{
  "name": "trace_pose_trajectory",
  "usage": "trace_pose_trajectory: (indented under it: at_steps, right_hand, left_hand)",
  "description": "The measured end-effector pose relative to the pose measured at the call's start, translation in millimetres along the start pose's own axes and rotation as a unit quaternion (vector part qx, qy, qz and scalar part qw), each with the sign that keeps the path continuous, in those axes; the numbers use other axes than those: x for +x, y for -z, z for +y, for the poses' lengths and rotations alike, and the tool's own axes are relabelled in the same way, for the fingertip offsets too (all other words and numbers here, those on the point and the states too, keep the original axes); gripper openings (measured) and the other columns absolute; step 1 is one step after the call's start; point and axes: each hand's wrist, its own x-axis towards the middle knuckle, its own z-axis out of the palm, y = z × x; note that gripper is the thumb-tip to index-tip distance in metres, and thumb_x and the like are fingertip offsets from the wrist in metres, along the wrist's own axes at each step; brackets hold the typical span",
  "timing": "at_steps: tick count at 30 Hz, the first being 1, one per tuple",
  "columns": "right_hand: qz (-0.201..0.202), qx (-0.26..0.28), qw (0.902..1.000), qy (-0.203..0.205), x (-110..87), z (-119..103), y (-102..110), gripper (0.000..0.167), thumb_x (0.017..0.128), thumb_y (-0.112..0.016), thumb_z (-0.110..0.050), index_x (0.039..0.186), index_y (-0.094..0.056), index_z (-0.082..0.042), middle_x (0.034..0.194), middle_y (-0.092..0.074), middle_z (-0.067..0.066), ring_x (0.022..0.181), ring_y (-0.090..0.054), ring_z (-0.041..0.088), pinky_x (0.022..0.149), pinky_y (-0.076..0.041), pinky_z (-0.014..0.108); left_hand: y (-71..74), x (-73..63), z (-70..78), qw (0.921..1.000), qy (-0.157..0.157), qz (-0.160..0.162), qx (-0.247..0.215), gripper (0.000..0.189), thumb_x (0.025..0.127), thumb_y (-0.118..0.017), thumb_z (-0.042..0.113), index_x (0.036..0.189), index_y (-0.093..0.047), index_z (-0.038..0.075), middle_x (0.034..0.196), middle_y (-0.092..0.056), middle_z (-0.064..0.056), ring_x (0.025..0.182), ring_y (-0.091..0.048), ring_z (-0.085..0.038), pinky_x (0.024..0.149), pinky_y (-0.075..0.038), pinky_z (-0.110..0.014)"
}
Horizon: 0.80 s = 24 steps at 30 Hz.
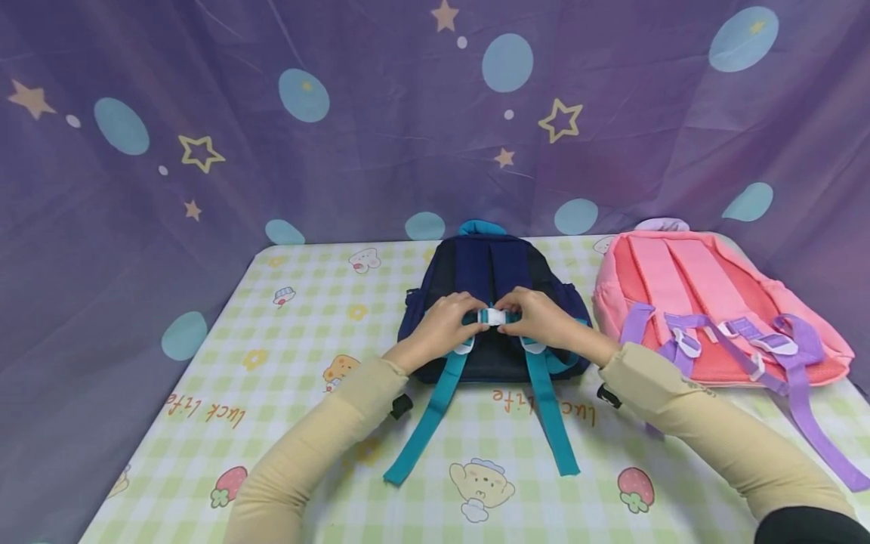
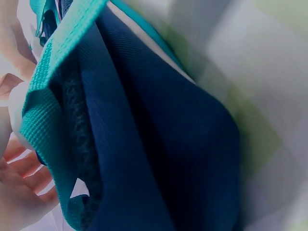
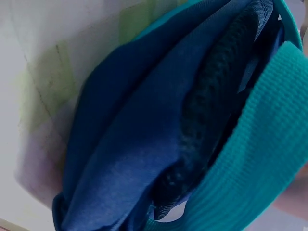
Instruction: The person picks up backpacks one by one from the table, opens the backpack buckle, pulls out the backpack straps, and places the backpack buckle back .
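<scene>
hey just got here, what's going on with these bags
A person is working at a white buckle on the navy backpack, with the left hand and right hand pinching it from either side. Whether it is fully fastened can't be made out. Two teal strap ends trail over the checked tablecloth toward the person. The pink backpack lies to the right, with neither hand on it.

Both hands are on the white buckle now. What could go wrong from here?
1. The left hand and right hand pinch the white buckle at opposite ends; a fingertip might get nipped if its halves move.
2. The teal strap bends over itself in the left wrist view, so it may end up twisted.
3. A loose strap tail lies near the left sleeve and might snag.
</scene>
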Motion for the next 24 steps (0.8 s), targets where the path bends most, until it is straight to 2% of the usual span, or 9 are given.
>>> trace_pose_trajectory:
  at_steps: [9, 15, 24]
  right_hand:
    - [0.027, -0.044, 0.9987, -0.001, 0.1, -4.7, -2.3, 0.029, 0.083, -0.077, -0.005, 0.107, -0.069, 0.009, 0.095, -0.059, 0.013, 0.085, -0.059, 0.027, 0.072, -0.052, 0.038]
    - [0.034, -0.054, 0.9979, 0.007, 0.1, -6.0, -3.3, 0.025, 0.084, -0.076, -0.003, 0.104, -0.069, 0.010, 0.094, -0.058, 0.014, 0.079, -0.058, 0.025, 0.069, -0.052, 0.036]
    - [0.030, -0.072, 0.9968, 0.018, 0.3, -8.7, 0.0, 0.022, 0.083, -0.077, -0.006, 0.100, -0.072, 0.008, 0.093, -0.059, 0.013, 0.075, -0.058, 0.023, 0.065, -0.051, 0.032]
  left_hand:
    - [-0.9, -2.0, 1.0, 0.9993, -0.011, 0.033, -0.013, 0.029, 0.093, -0.068, 0.019, 0.116, -0.067, 0.001, 0.103, -0.064, -0.011, 0.097, -0.060, -0.027, 0.090, -0.046, -0.040]
    - [-1.4, -2.8, 1.7, 0.9988, -0.017, 0.043, -0.014, 0.028, 0.093, -0.067, 0.017, 0.116, -0.067, 0.000, 0.104, -0.064, -0.011, 0.099, -0.059, -0.028, 0.091, -0.046, -0.041]
    - [0.0, -0.6, 5.3, 0.9981, -0.035, 0.046, 0.020, 0.029, 0.091, -0.071, 0.016, 0.114, -0.067, -0.001, 0.102, -0.065, -0.012, 0.096, -0.060, -0.026, 0.089, -0.047, -0.038]
